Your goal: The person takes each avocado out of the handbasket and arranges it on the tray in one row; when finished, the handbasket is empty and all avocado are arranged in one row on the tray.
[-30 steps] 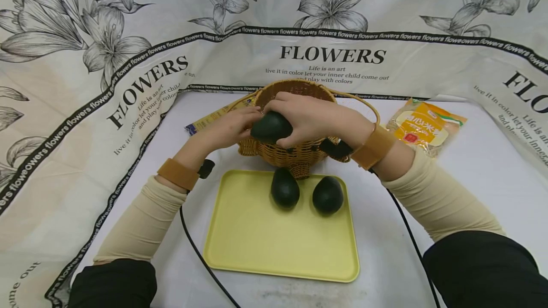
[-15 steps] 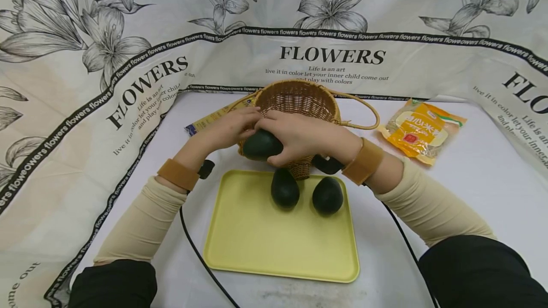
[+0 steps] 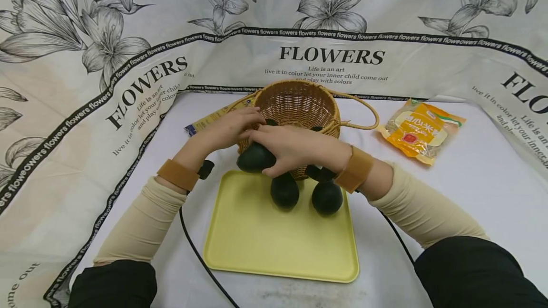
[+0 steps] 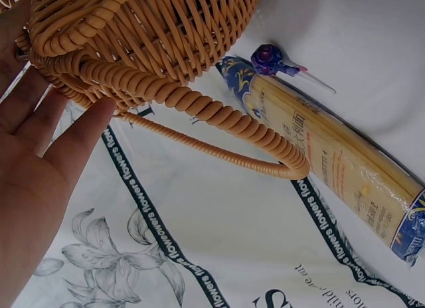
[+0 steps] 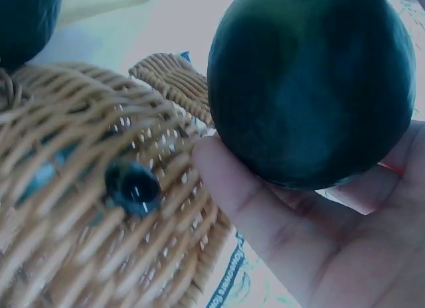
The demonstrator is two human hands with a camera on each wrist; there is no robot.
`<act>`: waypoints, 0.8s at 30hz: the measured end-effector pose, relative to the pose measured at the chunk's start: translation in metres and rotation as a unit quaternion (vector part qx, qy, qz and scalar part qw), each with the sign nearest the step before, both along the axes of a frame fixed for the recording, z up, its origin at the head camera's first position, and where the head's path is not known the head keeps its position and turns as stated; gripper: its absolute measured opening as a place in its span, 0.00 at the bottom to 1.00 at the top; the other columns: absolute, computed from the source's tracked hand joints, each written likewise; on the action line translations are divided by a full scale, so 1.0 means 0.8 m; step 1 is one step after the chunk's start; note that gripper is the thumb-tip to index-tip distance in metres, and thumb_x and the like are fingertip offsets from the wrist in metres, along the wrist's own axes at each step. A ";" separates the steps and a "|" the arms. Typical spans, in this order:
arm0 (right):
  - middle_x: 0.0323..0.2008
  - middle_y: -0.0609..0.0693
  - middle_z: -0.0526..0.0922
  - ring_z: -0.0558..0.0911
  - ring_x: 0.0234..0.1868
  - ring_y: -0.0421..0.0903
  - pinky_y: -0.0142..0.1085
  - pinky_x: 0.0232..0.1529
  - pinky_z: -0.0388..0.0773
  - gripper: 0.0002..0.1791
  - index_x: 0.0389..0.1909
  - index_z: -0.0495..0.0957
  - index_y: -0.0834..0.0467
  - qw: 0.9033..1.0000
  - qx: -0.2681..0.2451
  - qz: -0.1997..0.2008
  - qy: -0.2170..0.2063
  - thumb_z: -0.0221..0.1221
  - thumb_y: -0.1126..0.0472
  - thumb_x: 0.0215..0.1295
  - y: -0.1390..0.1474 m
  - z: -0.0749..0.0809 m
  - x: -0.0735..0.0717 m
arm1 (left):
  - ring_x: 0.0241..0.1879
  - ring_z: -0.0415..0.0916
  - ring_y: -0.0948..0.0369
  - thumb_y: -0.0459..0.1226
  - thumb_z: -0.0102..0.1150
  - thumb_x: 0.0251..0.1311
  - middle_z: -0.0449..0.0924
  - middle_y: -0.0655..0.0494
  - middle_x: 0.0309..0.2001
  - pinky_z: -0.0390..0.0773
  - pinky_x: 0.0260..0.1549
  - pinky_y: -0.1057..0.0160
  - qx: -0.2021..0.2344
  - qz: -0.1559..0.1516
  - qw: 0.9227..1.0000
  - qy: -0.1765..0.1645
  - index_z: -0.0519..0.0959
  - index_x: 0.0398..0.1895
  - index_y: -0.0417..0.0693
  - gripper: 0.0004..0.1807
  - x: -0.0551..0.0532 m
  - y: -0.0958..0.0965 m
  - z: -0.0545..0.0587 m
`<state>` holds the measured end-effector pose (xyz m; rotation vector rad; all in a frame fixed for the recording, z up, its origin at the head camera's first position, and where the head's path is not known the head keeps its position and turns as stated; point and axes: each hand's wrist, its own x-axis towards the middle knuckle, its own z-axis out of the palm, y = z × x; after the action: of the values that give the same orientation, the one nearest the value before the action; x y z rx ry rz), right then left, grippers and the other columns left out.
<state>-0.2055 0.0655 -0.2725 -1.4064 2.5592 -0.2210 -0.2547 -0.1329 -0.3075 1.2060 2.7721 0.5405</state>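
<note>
In the head view my right hand [image 3: 295, 149] grips a dark green avocado [image 3: 256, 158] just above the tray's back left edge. The right wrist view shows this avocado [image 5: 312, 89] large, between thumb and fingers. My left hand [image 3: 233, 128] holds the left rim of a wicker basket [image 3: 299, 101]. In the left wrist view its fingers [image 4: 83, 139] reach to the basket's handle base [image 4: 86, 72]; some fingertips are hidden. Two more avocados, one in the middle [image 3: 284, 191] and one on the right [image 3: 327, 197], lie on the yellow tray [image 3: 274, 246].
A spaghetti packet [image 4: 332, 162] lies left of the basket, with a purple-wrapped lollipop [image 4: 269, 59] beside it. At the right sits an orange-and-clear bag of grain [image 3: 421, 131]. The basket's loop handle [image 3: 364, 127] sticks out rightward. Black cables [image 3: 201, 255] trail from both wrists.
My right hand has brought the avocado down from the basket's front, toward me and slightly left, nearer the tray. The left hand and the basket have stayed in place.
</note>
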 end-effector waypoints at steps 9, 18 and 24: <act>0.53 0.53 0.73 0.77 0.46 0.46 0.39 0.50 0.77 0.33 0.58 0.68 0.58 0.998 0.033 0.018 0.047 0.60 0.44 0.57 -0.023 -0.028 0.010 | 0.72 0.54 0.50 0.38 0.51 0.67 0.69 0.46 0.64 0.61 0.68 0.50 0.006 0.006 1.000 -0.005 0.74 0.56 0.45 0.16 -0.001 -0.001 -0.001; 0.55 0.56 0.74 0.80 0.44 0.46 0.37 0.43 0.80 0.36 0.60 0.69 0.61 0.992 0.101 -0.012 0.072 0.57 0.40 0.60 -0.052 -0.052 0.026 | 0.72 0.54 0.49 0.40 0.51 0.67 0.68 0.46 0.64 0.60 0.69 0.50 0.006 0.004 1.000 -0.001 0.74 0.57 0.45 0.17 -0.001 0.000 -0.003; 0.49 0.56 0.77 0.80 0.37 0.45 0.36 0.35 0.81 0.31 0.55 0.72 0.60 0.990 0.110 -0.035 0.083 0.55 0.39 0.61 -0.063 -0.068 0.033 | 0.72 0.53 0.50 0.41 0.51 0.67 0.67 0.46 0.65 0.59 0.69 0.50 0.004 0.007 1.000 -0.001 0.74 0.57 0.45 0.18 -0.003 0.000 -0.005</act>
<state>-0.1794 0.0151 -0.3271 -1.3050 2.6695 0.1708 -0.2569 -0.1326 -0.3113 1.1872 2.7815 0.5544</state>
